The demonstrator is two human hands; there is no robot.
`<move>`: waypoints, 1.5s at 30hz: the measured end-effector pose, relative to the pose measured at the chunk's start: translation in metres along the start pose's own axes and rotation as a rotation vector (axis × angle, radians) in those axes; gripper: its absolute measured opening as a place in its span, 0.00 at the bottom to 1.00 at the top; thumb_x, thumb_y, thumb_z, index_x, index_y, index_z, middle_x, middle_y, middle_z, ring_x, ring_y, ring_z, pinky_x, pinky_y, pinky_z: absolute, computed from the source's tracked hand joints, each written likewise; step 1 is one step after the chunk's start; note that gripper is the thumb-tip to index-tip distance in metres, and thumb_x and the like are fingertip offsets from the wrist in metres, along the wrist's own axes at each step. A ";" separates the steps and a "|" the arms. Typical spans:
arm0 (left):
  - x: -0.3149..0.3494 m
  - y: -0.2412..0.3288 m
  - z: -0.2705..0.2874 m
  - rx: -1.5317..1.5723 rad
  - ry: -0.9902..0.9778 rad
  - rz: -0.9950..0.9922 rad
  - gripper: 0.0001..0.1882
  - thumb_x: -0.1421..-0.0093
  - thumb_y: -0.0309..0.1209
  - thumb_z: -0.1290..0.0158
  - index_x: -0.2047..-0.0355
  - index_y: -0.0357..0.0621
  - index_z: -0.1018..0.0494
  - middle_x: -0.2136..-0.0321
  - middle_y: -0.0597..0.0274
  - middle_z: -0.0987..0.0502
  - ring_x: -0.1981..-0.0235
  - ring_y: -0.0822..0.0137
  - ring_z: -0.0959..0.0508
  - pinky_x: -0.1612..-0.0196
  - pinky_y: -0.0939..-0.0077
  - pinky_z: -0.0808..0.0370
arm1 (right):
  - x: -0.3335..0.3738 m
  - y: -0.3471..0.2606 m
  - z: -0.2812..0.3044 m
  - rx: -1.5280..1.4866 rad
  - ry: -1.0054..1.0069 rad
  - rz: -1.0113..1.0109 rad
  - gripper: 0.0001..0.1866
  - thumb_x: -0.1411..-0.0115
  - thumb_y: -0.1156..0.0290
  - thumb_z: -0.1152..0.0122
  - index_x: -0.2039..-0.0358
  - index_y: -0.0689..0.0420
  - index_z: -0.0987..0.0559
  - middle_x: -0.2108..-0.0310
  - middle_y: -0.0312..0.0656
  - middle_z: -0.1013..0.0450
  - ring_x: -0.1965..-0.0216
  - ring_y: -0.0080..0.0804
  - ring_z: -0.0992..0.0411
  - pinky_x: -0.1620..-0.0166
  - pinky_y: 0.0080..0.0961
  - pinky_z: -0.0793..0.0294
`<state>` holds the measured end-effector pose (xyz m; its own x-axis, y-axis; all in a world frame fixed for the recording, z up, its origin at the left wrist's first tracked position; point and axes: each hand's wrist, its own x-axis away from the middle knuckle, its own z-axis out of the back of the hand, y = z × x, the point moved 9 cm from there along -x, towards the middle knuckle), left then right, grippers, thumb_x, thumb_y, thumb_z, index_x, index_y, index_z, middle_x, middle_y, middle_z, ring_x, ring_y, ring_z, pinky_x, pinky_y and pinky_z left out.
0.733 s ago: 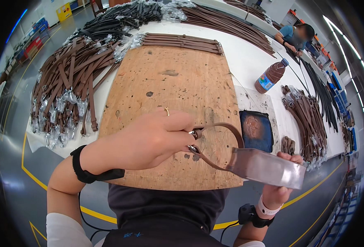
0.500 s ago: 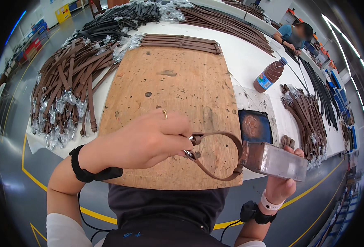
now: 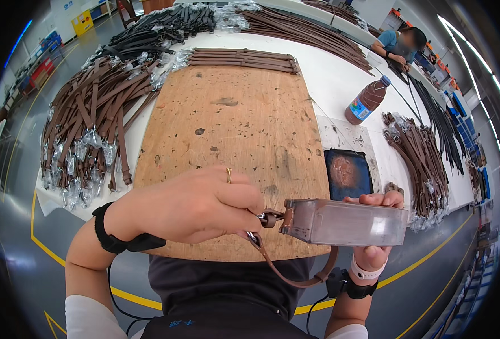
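Note:
My left hand [image 3: 205, 204] is closed on the metal-fitted ends of a narrow brown leather strap [image 3: 275, 272], over the near part of the wooden board. The strap hangs in a loop past the board's near edge, partly hidden behind a clear rectangular block [image 3: 351, 224]. My right hand [image 3: 371, 257] grips that block, fingers over its far side and thumb below. The block's left end, stained brown, is against or just in front of the strap close to my left fingers; whether they touch I cannot tell.
On the wooden board [image 3: 222, 127], several straps [image 3: 241, 59] lie along the far edge. Piles of brown straps [image 3: 94, 104] and black straps [image 3: 159, 28] flank it. To the right are a dark pad with a brown stain [image 3: 347, 174], a bottle [image 3: 367, 101] and more straps [image 3: 416, 152]. A co-worker [image 3: 398, 45] sits far right.
The block has moved left along the strap, from its far right bend to near my left fingers. The loop now hangs lower. My left hand has barely moved.

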<state>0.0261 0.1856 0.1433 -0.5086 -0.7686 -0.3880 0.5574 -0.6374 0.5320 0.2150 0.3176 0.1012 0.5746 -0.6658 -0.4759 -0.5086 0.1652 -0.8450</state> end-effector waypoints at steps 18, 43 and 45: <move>0.003 0.007 -0.009 -0.136 -0.130 -0.083 0.13 0.49 0.26 0.47 0.62 0.40 0.24 0.63 0.63 0.27 0.64 0.61 0.27 0.59 0.66 0.31 | -0.001 -0.003 0.012 0.004 -0.006 -0.068 0.40 0.61 0.62 0.24 0.55 0.55 0.43 0.56 0.52 0.29 0.51 0.44 0.28 0.44 0.54 0.29; 0.006 0.007 -0.007 -0.208 -0.096 -0.050 0.13 0.51 0.28 0.45 0.63 0.41 0.22 0.64 0.64 0.27 0.65 0.62 0.27 0.61 0.66 0.31 | 0.018 -0.030 0.087 0.021 0.233 0.056 0.43 0.57 0.61 0.24 0.45 0.57 0.41 0.49 0.51 0.32 0.44 0.42 0.33 0.38 0.46 0.37; 0.004 0.008 -0.008 -0.219 -0.101 -0.039 0.13 0.51 0.28 0.45 0.63 0.42 0.22 0.64 0.65 0.27 0.64 0.62 0.27 0.61 0.65 0.31 | 0.023 -0.031 0.107 0.001 0.247 0.064 0.41 0.55 0.64 0.28 0.44 0.59 0.41 0.46 0.50 0.35 0.42 0.42 0.36 0.38 0.44 0.37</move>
<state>0.0333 0.1769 0.1396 -0.5899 -0.7406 -0.3219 0.6590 -0.6719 0.3381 0.3128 0.3753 0.0903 0.3666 -0.8118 -0.4545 -0.5384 0.2133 -0.8153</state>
